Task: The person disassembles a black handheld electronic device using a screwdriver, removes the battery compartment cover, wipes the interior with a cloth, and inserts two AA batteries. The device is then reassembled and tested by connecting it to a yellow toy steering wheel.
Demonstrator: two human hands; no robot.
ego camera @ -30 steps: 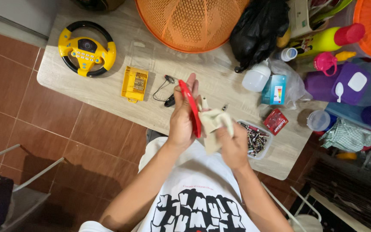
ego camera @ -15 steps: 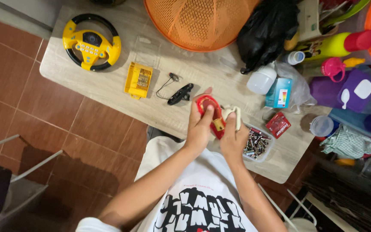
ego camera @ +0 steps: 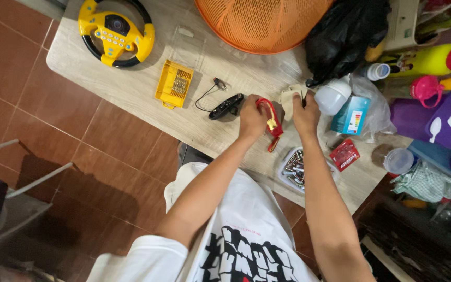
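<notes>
Two hands steady parts on the pale wooden bench: left hand grasps a red plastic toy piece; right hand, at three o'clock, pinches a cream plastic part.

Bright even light, soft shadows on floor, sharp focus, wide-angle edges

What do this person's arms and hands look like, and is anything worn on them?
Both forearms are bare. The left hand and right hand have no gloves, and I can see no watch, rings or bands. The short sleeve of a white T-shirt with a bold black printed graphic covers the upper left arm.
</notes>
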